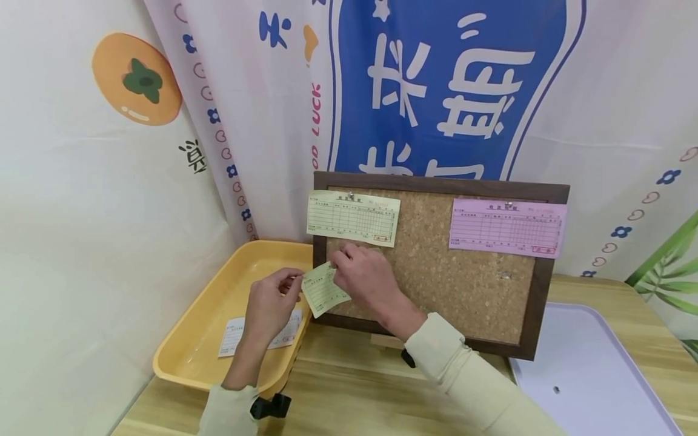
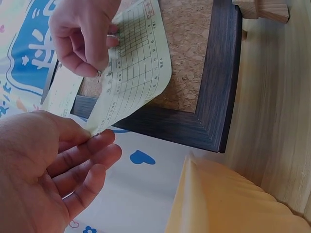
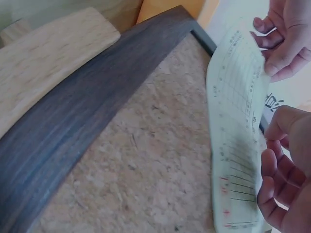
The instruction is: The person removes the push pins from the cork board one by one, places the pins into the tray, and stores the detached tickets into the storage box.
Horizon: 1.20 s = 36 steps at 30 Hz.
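My left hand [image 1: 274, 301] pinches one corner of a pale green receipt slip [image 2: 136, 63] between thumb and forefinger. At the slip's top edge, my right hand [image 1: 371, 281] pinches a small shiny pushpin [image 2: 99, 74], mostly hidden by the fingertips. The slip bends slightly and lies over the lower left of a framed cork board [image 1: 436, 278]. Just above it, another green receipt slip [image 1: 351, 219] is pinned at the board's upper left. A pink receipt slip [image 1: 504, 227] is pinned at the upper right.
A yellow tray [image 1: 191, 330] on the left holds white slips [image 1: 231, 336], partly behind my left forearm. To the right lies a lavender tray [image 1: 578, 363] with a small dark piece on it. Another shiny pin [image 1: 504, 275] sits on the board's lower right.
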Tool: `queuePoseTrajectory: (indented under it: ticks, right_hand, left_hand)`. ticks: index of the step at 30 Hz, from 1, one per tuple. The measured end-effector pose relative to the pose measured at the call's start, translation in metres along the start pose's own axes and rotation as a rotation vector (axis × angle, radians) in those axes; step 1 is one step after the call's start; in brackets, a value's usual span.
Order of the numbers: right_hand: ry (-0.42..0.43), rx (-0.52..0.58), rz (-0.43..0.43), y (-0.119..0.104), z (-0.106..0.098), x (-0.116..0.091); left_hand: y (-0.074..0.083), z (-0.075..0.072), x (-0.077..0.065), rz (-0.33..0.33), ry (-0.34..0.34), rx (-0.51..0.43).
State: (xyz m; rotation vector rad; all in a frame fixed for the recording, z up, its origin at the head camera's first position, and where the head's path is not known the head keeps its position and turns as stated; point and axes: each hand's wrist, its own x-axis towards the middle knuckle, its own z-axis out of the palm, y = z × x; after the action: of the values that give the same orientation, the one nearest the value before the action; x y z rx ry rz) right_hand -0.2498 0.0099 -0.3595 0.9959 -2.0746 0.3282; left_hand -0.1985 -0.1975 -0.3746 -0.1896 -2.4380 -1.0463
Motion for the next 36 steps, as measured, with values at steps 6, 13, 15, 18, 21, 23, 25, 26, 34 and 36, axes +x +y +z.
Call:
queuePoseTrajectory:
  ticks: [6,13,15,18,21,23,25,26,34,36]
  right_hand:
    - [-0.042,0.084,0.006,0.003,-0.015,-0.009]
    - [-0.102,0.150,0.010,0.011,-0.038,-0.026]
    - [-0.108,0.148,0.008,0.016,-0.046,-0.033]
    - [-0.112,0.146,0.016,0.026,-0.060,-0.046]
    - [-0.116,0.152,0.031,0.035,-0.073,-0.060]
    - [-0.116,0.162,0.044,0.041,-0.080,-0.071]
    - [-0.103,0.173,0.056,0.046,-0.087,-0.081]
    - [-0.097,0.179,0.063,0.049,-0.091,-0.087]
    - [-0.065,0.172,0.172,0.064,-0.124,-0.124]
    - [-0.052,0.143,0.196,0.067,-0.131,-0.134]
  left_hand:
    - [0.002,0.000,0.001,0.000,-0.032,-0.065]
    - [0.003,-0.008,-0.006,0.033,-0.048,-0.076]
    - [0.003,-0.010,-0.008,0.050,-0.054,-0.062]
    - [0.003,-0.016,-0.010,0.075,-0.065,-0.049]
    - [0.002,-0.023,-0.013,0.083,-0.070,-0.049]
    - [0.000,-0.029,-0.016,0.081,-0.071,-0.049]
    - [-0.002,-0.035,-0.020,0.081,-0.076,-0.049]
    - [-0.004,-0.037,-0.021,0.082,-0.078,-0.047]
    - [-0.018,-0.054,-0.030,0.075,-0.080,-0.042]
    - [-0.020,-0.058,-0.032,0.068,-0.078,-0.039]
